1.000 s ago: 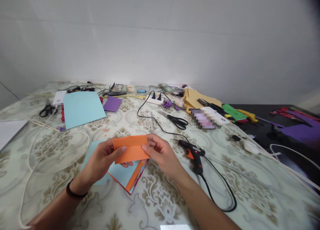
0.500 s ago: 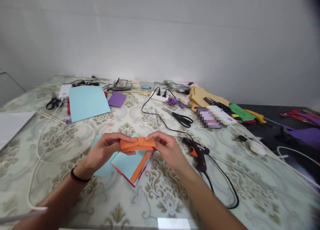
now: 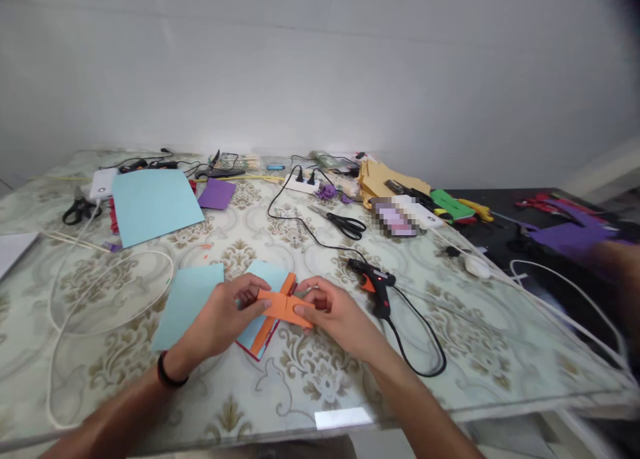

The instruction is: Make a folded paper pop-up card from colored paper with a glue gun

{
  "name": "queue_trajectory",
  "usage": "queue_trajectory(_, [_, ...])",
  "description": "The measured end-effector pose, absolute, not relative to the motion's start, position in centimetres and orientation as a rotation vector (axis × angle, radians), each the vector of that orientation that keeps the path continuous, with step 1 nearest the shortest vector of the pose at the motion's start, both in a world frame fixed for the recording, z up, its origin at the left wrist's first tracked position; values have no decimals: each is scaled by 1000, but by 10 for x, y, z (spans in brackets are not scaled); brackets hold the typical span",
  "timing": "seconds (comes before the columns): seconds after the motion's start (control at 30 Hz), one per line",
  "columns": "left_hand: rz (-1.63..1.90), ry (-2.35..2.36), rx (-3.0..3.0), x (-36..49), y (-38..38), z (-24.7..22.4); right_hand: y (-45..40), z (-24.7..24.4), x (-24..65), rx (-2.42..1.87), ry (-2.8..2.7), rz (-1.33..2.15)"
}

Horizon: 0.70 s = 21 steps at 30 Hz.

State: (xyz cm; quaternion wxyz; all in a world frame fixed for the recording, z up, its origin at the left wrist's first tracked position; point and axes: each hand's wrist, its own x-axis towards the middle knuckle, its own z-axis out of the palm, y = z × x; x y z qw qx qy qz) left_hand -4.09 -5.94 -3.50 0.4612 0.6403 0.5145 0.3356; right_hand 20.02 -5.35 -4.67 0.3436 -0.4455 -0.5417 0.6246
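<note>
Between my hands is a folded strip of orange paper point(image 3: 287, 305) with a short slit or dark line near its middle. My left hand point(image 3: 227, 314) pinches its left end, and my right hand point(image 3: 334, 312) pinches the right end with the thumb on top. Beneath the strip lies a light-blue paper piece point(image 3: 246, 336) with an orange band point(image 3: 262, 337) along it and red at its edge; my hands and the strip cover part of it. A light-blue sheet point(image 3: 187, 299) lies to the left, partly behind my left hand.
At right are a black glue gun point(image 3: 376, 286) with a looping cord and black scissors point(image 3: 343, 224). A large light-blue sheet point(image 3: 155, 206), a purple square point(image 3: 217, 194) and a white power strip point(image 3: 301, 183) lie farther back. Another person's blurred hand point(image 3: 617, 262) is at the right edge.
The orange strip has turned to show its flatter face, and my hands have tilted with it. The camera view has shifted right. Another person's hand now shows at the right edge.
</note>
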Motion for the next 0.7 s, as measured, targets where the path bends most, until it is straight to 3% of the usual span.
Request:
queue_trajectory(0.1, [755,1443,1901,-35,-62,-48,-65,-59,198,-1355,-1479,1567])
queue_trajectory(0.3, [777,1768,2166,-39,-58,-76,-72,-41,173,-1647,-1872,1021])
queue_trajectory(0.53, [888,1648,1840,-44,-53,-64,-79,-51,169,-1609,-1659,1148])
queue_trajectory(0.7, [942,1492,1619,-44,-54,-48,-87,-69,172,-1318,-1306,1372])
